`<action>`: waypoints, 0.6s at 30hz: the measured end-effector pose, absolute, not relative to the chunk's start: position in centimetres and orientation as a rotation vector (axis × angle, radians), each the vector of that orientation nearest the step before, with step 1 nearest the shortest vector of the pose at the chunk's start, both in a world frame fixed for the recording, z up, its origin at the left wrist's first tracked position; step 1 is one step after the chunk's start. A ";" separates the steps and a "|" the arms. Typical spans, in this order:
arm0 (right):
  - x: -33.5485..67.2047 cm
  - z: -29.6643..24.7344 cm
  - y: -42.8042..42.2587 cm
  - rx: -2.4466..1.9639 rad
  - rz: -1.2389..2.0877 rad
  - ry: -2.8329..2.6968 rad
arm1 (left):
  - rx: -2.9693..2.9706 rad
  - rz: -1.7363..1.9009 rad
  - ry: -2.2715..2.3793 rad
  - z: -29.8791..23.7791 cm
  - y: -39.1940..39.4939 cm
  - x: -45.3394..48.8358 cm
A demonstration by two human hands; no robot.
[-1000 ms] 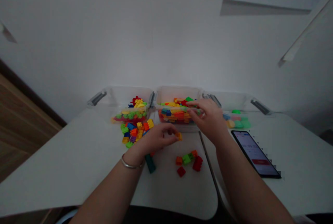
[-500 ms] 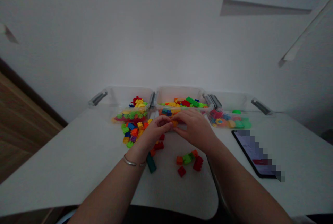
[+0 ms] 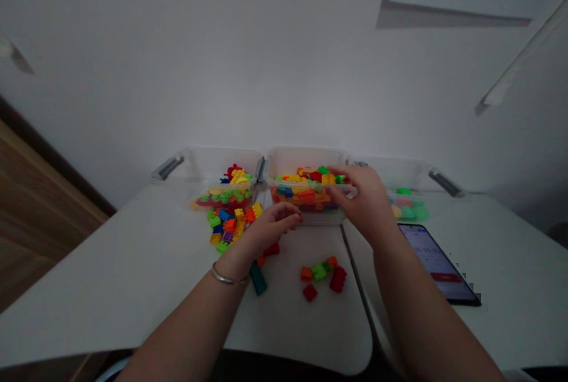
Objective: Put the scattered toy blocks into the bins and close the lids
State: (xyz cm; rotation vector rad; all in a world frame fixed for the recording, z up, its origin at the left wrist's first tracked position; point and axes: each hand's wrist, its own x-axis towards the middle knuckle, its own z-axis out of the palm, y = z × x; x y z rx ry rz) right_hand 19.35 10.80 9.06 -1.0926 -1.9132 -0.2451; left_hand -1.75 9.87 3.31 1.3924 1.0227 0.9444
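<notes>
My left hand point(image 3: 268, 229) hovers palm down just in front of the middle clear bin point(image 3: 306, 152), fingers curled under; what they hold, if anything, is hidden. My right hand point(image 3: 364, 197) reaches over the bin's front right corner, fingertips pinched among the coloured bricks point(image 3: 306, 184) inside, next to a yellow one. What it pinches I cannot make out. A red brick point(image 3: 271, 249) lies below my left hand. A bracelet point(image 3: 226, 278) circles my left wrist.
A left bin point(image 3: 208, 157) and a right bin point(image 3: 410, 168) flank the middle one. Loose bricks point(image 3: 231, 222) are heaped in front of the left bin. A small brick cluster point(image 3: 322, 269), a teal brick point(image 3: 257, 278) and a phone point(image 3: 439, 264) lie on the white table point(image 3: 133, 264).
My hands, joined on an orange brick half a second ago, have parted. The right hand moved up and right into the middle bin; the left stayed near the bin's front.
</notes>
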 end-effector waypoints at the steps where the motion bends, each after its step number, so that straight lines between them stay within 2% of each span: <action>1: 19.7 8.9 11.2 -1.118 -0.267 -1.811 | 1.419 0.922 1.015 3.3 9.9 -1.7; 5: 20.4 7.8 12.5 -1.190 -0.280 -1.616 | 1.553 0.823 0.984 3.1 9.9 -1.9; 18: 20.2 6.4 13.8 -1.392 -0.206 -1.748 | 2.301 0.363 0.905 3.2 9.1 -1.8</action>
